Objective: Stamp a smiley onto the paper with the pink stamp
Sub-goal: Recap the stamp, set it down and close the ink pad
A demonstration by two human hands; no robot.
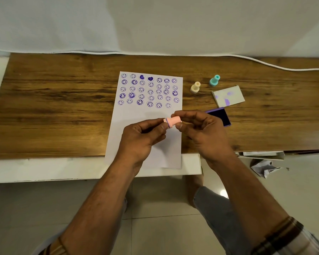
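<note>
The pink stamp point(172, 122) lies sideways in the air above the paper, with a purple-inked rim at its left end. My left hand point(142, 137) pinches that inked end between thumb and fingers. My right hand point(201, 129) grips the stamp's other end. The white paper point(133, 116) lies on the wooden table, its upper half covered with several rows of purple smileys and two hearts. Its lower half is blank and partly hidden by my hands.
A dark purple ink pad point(220, 116) sits open just right of my right hand, its ink-stained lid point(228, 96) behind it. A cream stamp point(195, 87) and a teal stamp point(215, 80) stand upright to the right of the paper. A white cable point(265, 64) runs along the table's back edge.
</note>
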